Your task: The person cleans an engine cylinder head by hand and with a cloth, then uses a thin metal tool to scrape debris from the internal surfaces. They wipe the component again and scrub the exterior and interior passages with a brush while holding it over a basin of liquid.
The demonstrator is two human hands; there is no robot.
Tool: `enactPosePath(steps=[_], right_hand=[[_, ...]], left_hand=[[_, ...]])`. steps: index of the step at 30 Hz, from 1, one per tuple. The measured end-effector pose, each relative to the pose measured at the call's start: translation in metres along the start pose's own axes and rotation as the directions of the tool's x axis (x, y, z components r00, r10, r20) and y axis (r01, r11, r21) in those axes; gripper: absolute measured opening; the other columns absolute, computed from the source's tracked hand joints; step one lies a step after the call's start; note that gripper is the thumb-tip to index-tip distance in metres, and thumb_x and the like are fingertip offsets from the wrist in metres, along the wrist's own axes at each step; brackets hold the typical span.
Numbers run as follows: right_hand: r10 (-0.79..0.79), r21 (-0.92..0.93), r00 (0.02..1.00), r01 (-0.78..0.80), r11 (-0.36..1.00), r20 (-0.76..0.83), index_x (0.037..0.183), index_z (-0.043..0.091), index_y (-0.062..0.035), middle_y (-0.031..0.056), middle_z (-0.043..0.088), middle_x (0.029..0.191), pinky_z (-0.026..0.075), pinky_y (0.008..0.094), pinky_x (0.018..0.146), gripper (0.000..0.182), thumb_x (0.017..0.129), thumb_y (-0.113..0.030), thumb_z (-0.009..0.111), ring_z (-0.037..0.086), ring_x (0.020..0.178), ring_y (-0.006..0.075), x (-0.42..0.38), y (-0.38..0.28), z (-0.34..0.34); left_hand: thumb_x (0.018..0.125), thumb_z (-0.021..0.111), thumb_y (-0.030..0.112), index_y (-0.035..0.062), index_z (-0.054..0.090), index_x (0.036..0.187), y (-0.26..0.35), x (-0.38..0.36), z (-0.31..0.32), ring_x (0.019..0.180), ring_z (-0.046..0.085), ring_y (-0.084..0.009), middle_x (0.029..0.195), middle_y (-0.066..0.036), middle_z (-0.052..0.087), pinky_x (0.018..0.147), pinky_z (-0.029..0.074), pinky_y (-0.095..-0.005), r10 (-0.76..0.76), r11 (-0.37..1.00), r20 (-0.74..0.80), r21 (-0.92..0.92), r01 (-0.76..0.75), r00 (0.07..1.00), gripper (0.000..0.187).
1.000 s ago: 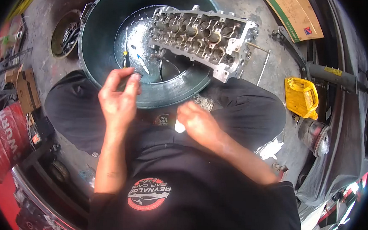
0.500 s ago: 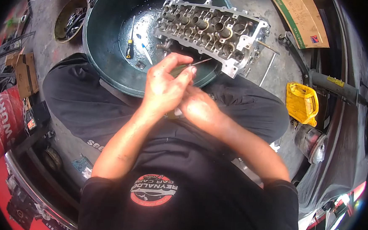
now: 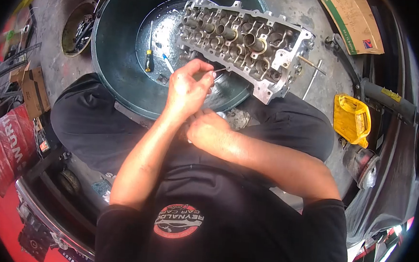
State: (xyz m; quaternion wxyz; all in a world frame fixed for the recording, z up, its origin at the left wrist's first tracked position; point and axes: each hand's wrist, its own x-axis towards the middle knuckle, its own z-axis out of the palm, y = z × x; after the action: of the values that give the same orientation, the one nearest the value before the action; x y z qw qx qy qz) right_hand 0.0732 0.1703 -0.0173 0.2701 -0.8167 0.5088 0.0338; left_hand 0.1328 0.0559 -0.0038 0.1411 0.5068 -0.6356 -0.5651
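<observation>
My left hand (image 3: 188, 87) pinches a thin metal rod (image 3: 221, 70) between thumb and fingers. The rod's far end meets the near edge of an aluminium cylinder head (image 3: 246, 39), which lies tilted across the rim of a dark green tub (image 3: 125, 94). Valve bores and ports show on its upper face. Closer to my lap, my right hand (image 3: 208, 131) is curled up below the left wrist. A small whitish bit shows at its lower edge, but I cannot tell what its fingers hold.
Inside the tub lie a yellow-and-black screwdriver (image 3: 149, 60) and a blue-and-white pen-like item (image 3: 167, 63). A pan of parts (image 3: 76, 29) stands left of it. On the right are a metal bar (image 3: 312, 79), a yellow jug (image 3: 351, 121), a jack-like arm (image 3: 389, 98) and cardboard (image 3: 352, 24).
My right hand has drawn back toward my lap, away from the left fingers. My left hand has shifted slightly, and the rod's end now meets the cylinder head's edge.
</observation>
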Motion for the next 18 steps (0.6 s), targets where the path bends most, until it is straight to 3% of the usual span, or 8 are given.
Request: enactPosePath(steps=[2, 3, 6, 9, 11, 12, 15, 18], right_hand=[[0.028, -0.050, 0.999, -0.029, 0.998, -0.023, 0.093, 0.076, -0.0100, 0.0062, 0.070, 0.097, 0.047, 0.0377, 0.079, 0.020, 0.085, -0.022, 0.062, 0.063, 0.093, 0.0230, 0.001, 0.004, -0.009], [0.043, -0.034, 0.999, -0.044, 0.998, -0.031, 0.093, 0.076, -0.0098, 0.0059, 0.070, 0.096, 0.047, 0.0378, 0.079, 0.020, 0.085, -0.022, 0.062, 0.063, 0.093, 0.0229, 0.001, 0.005, -0.010], [0.072, -0.011, 0.995, -0.073, 0.997, -0.069, 0.092, 0.076, -0.0095, 0.0052, 0.069, 0.095, 0.047, 0.0375, 0.078, 0.019, 0.085, -0.022, 0.063, 0.063, 0.091, 0.0225, 0.001, 0.009, -0.008], [0.066, -0.004, 0.995, -0.066, 0.998, -0.080, 0.093, 0.076, -0.0103, 0.0054, 0.069, 0.095, 0.047, 0.0375, 0.079, 0.019, 0.085, -0.021, 0.062, 0.063, 0.092, 0.0224, 0.000, 0.007, 0.001], [0.051, 0.022, 0.997, -0.050, 0.999, -0.054, 0.095, 0.075, -0.0110, 0.0053, 0.069, 0.095, 0.048, 0.0390, 0.081, 0.019, 0.086, -0.020, 0.062, 0.064, 0.096, 0.0229, -0.001, 0.005, 0.003], [0.066, 0.119, 0.990, -0.051, 0.992, -0.121, 0.099, 0.074, -0.0113, 0.0049, 0.069, 0.098, 0.049, 0.0399, 0.083, 0.020, 0.087, -0.020, 0.061, 0.064, 0.098, 0.0229, 0.003, 0.003, 0.016], [0.110, 0.254, 0.962, -0.045, 0.966, -0.250, 0.113, 0.069, -0.0118, 0.0050, 0.068, 0.109, 0.049, 0.0418, 0.092, 0.026, 0.090, -0.019, 0.059, 0.063, 0.107, 0.0229, 0.018, 0.006, 0.044], [0.118, 0.150, 0.970, -0.087, 0.985, -0.213, 0.127, 0.062, -0.0109, 0.0081, 0.062, 0.125, 0.045, 0.0412, 0.103, 0.035, 0.093, -0.019, 0.057, 0.058, 0.119, 0.0236, 0.008, 0.000, 0.039]], left_hand=[[0.088, 0.070, 0.015, 0.0018, 0.071, 0.102, 0.010, 0.009, -0.004, 0.069, 0.073, -0.0208, 0.079, -0.014, 0.073, 0.067, 0.056, -0.0339, -0.056, 0.995, 0.045, 0.080, 0.052, 0.997, 0.019], [0.087, 0.070, 0.014, 0.0008, 0.071, 0.100, 0.010, 0.012, -0.001, 0.072, 0.074, -0.0282, 0.082, -0.017, 0.074, 0.070, 0.056, -0.0364, 0.071, 0.986, 0.010, 0.150, -0.072, 0.997, 0.018], [0.086, 0.070, 0.014, 0.0011, 0.071, 0.098, 0.022, 0.016, -0.005, 0.078, 0.074, -0.0342, 0.085, -0.018, 0.074, 0.074, 0.057, -0.0394, 0.065, 0.979, 0.043, 0.191, -0.072, 0.997, 0.017], [0.087, 0.070, 0.013, 0.0017, 0.070, 0.098, 0.023, 0.014, -0.006, 0.082, 0.073, -0.0363, 0.089, -0.019, 0.074, 0.074, 0.057, -0.0408, 0.190, 0.939, 0.064, 0.280, -0.201, 0.980, 0.016], [0.089, 0.071, 0.012, 0.0021, 0.071, 0.102, 0.015, 0.010, -0.003, 0.077, 0.072, -0.0328, 0.086, -0.016, 0.073, 0.069, 0.056, -0.0364, 0.337, 0.880, 0.059, 0.336, -0.337, 0.940, 0.017], [0.089, 0.071, 0.012, 0.0023, 0.071, 0.103, 0.009, 0.004, -0.001, 0.074, 0.071, -0.0311, 0.084, -0.014, 0.073, 0.067, 0.056, -0.0342, 0.403, 0.843, 0.061, 0.364, -0.396, 0.913, 0.017], [0.087, 0.069, 0.007, 0.0036, 0.065, 0.095, -0.009, -0.011, 0.004, 0.071, 0.066, -0.0387, 0.076, -0.016, 0.065, 0.060, 0.053, -0.0432, 0.575, 0.687, 0.143, 0.450, -0.570, 0.806, 0.009], [0.085, 0.066, 0.004, 0.0052, 0.056, 0.087, -0.021, -0.021, 0.012, 0.066, 0.062, -0.0410, 0.070, -0.017, 0.059, 0.057, 0.050, -0.0492, 0.592, 0.644, 0.161, 0.495, -0.584, 0.789, 0.010]])
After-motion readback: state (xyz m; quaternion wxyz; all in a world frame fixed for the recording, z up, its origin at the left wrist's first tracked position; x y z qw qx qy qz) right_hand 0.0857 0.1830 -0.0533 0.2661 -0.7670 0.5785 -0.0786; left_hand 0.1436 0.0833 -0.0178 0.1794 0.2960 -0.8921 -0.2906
